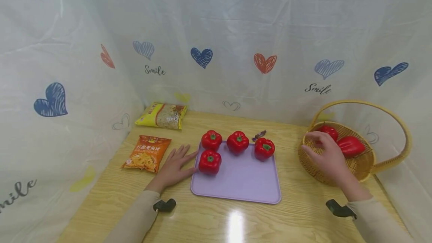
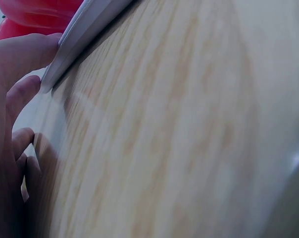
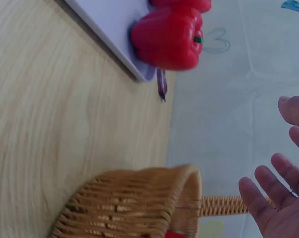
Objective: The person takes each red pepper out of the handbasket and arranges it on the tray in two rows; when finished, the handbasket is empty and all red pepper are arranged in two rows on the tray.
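My left hand (image 1: 173,168) lies with spread fingers at the left edge of the lilac tray (image 1: 243,183); in the left wrist view its thumb and a finger touch the rim. Four red peppers stand on the tray: one at front left (image 1: 210,162), one behind it (image 1: 211,140), one at back middle (image 1: 237,142), one at back right (image 1: 264,149). My right hand (image 1: 327,156), fingers apart and holding nothing, hovers over the left side of the wicker basket (image 1: 308,166). Inside the basket are a red pepper (image 1: 329,132) and another red one (image 1: 351,146), partly hidden.
An orange snack bag (image 1: 147,153) lies left of my left hand, and a yellow bag (image 1: 162,116) behind it. A small dark purple item (image 1: 259,135) is behind the tray. The basket's tall handle (image 1: 403,134) arches at the right. A patterned curtain (image 1: 236,48) hangs behind the table.
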The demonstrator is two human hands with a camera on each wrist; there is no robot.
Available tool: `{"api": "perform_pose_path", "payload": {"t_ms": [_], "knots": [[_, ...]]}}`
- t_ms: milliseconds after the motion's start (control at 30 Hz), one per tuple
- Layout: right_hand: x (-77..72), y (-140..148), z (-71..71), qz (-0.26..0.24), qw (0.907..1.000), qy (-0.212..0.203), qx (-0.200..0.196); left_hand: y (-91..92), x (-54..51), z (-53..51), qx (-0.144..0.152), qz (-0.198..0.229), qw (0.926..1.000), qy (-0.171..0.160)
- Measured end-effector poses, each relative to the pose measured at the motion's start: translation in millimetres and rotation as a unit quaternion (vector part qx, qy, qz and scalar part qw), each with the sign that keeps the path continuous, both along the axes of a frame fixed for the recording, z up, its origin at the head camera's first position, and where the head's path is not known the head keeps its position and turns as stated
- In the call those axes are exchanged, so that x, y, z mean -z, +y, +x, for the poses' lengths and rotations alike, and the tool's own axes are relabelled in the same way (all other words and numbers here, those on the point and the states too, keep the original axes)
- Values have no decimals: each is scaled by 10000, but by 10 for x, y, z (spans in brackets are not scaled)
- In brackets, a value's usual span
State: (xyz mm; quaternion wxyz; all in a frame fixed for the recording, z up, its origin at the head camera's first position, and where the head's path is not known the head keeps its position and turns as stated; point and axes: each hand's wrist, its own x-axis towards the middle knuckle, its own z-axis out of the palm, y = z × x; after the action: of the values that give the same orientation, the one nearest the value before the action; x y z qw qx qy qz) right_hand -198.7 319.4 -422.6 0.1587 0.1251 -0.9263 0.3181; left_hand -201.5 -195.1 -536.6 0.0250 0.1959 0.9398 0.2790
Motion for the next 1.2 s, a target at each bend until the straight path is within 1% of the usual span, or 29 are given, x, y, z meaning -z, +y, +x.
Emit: {"api": "perform_pose_path", "payload": {"t_ms": [167,267,367,467,700,867,1000,1200], "knots": [[-85,169,-92,329,9981,-426,298,0,-1,5,-17,12,10000,-24],[-109,275,-150,472,9957,-659,438,1,2,5,-28,-5,10000,-46],[-128,371,-208,574,9937,-805,537,3,0,6,-29,-13,10000,-54],[-140,457,-271,600,9921,-932,587,6,-7,9,-30,1,10000,-46],[-177,614,-382,533,9850,-1445,779,20,-21,12,-18,-11,10000,-52],[-195,713,-483,464,9800,-1767,793,21,-24,10,-23,-33,10000,-77],[-199,779,-554,401,9776,-1922,761,17,-20,10,-31,-41,10000,-72],[-199,844,-624,388,9765,-1969,791,15,-16,8,-41,-15,10000,-67]]}}
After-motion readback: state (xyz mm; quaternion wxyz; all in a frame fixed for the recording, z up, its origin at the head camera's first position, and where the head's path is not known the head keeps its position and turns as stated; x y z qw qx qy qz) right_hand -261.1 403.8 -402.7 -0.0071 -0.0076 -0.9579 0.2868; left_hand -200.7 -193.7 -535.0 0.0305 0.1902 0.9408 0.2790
